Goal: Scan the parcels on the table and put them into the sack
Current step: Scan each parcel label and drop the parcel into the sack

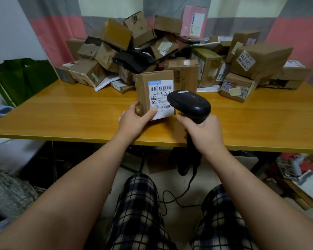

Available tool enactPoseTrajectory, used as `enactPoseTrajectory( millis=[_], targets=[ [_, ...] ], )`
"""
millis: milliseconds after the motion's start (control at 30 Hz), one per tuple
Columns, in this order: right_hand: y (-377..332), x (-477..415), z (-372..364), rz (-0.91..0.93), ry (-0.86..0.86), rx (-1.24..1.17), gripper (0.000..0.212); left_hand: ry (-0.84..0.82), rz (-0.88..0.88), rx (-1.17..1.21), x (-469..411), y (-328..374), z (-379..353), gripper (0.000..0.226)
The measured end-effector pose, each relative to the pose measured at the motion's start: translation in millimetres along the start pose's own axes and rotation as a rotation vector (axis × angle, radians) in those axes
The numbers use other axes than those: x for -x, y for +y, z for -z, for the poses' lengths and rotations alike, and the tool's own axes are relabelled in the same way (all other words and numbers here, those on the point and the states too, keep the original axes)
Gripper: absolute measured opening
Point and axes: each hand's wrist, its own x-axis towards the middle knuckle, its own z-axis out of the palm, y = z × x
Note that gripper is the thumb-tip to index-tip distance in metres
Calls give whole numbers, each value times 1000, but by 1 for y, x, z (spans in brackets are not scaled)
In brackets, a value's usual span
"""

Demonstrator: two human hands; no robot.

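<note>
My left hand (135, 120) grips a small brown cardboard parcel (152, 91) by its lower left corner and holds it upright over the table, its white barcode label facing me. My right hand (202, 130) holds a black handheld scanner (190, 103) by the handle, the scanner's head right in front of the label's right side. A large heap of cardboard parcels (170, 51) covers the back of the wooden table (70, 114). A green sack (22, 78) stands at the table's left end.
The scanner's black cable (179, 195) hangs down between my knees to the floor. A grey woven sack (7, 193) lies on the floor at lower left. Clutter and papers (300, 174) fill the floor at right. A striped curtain hangs behind the table.
</note>
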Motion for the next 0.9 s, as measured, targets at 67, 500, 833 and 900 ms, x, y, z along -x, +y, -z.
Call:
enactPoseTrajectory(
  millis=[67,500,833,900],
  targets=[
    [-2,2,-3,11,-24,-22,12,11,-7,73,6,3,1,94],
    [-21,61,-162,-36,-656,-132,14,712,313,150,185,-88,130,86],
    [-1,137,-290,46,-1027,132,55,1073,869,9,307,-176,213,97],
    [7,146,-310,37,-1089,223,73,995,994,-61,312,-199,218,95]
  ],
)
